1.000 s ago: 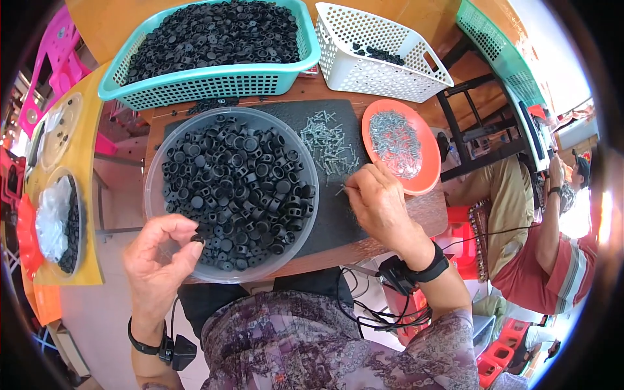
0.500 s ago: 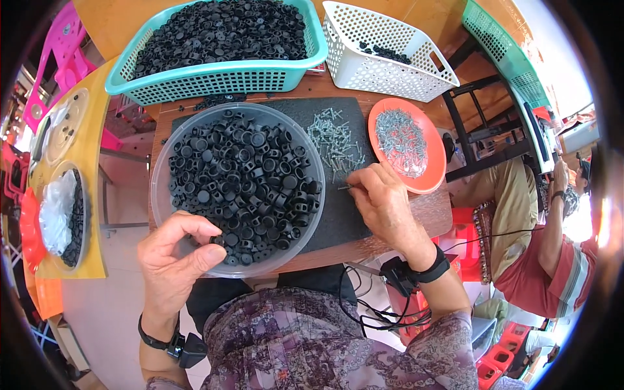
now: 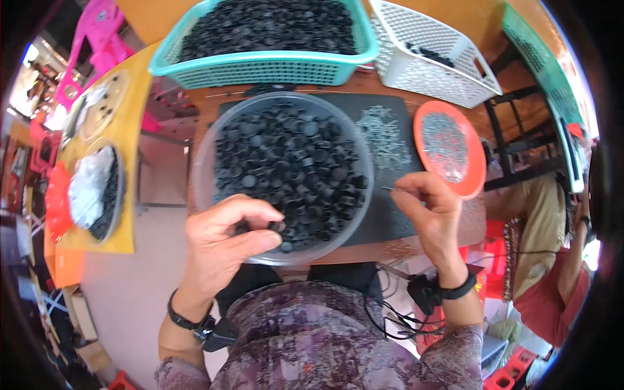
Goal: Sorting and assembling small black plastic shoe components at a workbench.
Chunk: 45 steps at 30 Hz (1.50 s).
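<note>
My left hand [image 3: 221, 240] is over the near left rim of a clear round tub [image 3: 207, 156]. Thumb and forefinger pinch a small black plastic part [image 3: 277, 227]. Many similar black plastic parts [image 3: 296, 162] fill the tub. My right hand [image 3: 430, 211] is just right of the tub, above a dark mat [image 3: 387, 218], its fingertips closed on a thin silver screw [image 3: 386, 188] that points left. Beyond that hand, a loose pile of silver screws [image 3: 383, 136] lies on the mat. An orange plate [image 3: 469, 182] with more screws is at the right.
A teal basket [image 3: 266, 71] heaped with black parts stands at the back, beside a white basket [image 3: 429, 78] holding a few. On the left, a yellow table [image 3: 130, 175] bears a tub and a plastic bag. Another person [image 3: 543, 299] sits at the right. Cables [image 3: 396, 318] hang by my right forearm.
The view has swung, so the scene sits farther right in the picture. Both hands keep their pinch and have come slightly closer together.
</note>
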Tool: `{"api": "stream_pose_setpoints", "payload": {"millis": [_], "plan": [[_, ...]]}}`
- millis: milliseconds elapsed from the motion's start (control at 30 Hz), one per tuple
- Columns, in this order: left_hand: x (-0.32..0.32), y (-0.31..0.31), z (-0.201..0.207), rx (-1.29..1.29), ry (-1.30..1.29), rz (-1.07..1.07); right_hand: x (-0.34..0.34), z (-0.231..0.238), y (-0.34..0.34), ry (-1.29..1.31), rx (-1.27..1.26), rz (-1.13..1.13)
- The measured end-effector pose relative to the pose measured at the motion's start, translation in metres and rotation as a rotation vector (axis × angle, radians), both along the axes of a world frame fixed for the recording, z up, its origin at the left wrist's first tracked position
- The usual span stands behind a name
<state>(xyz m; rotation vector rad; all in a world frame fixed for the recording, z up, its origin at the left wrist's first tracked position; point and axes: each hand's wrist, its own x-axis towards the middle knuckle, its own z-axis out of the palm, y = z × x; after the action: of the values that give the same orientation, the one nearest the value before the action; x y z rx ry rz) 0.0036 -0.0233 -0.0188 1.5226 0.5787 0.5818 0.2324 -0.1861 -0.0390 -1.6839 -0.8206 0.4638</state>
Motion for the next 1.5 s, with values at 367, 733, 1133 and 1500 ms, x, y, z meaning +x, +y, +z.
{"api": "stream_pose_setpoints", "payload": {"millis": [367,733,1133,1500], "plan": [[-0.004,-0.014,-0.003,-0.430,-0.224,0.022,-0.056,0.025,0.029,0.179,0.144,0.261],[-0.011,-0.018,-0.014,-0.086,-0.212,0.084,-0.093,0.019,0.047,0.302,0.293,0.354],[-0.009,-0.020,-0.007,0.267,-0.085,0.106,-0.096,0.001,0.051,0.033,0.349,0.326],[-0.014,-0.022,-0.002,0.303,-0.027,0.076,-0.101,-0.002,0.052,0.047,0.363,0.295]]}}
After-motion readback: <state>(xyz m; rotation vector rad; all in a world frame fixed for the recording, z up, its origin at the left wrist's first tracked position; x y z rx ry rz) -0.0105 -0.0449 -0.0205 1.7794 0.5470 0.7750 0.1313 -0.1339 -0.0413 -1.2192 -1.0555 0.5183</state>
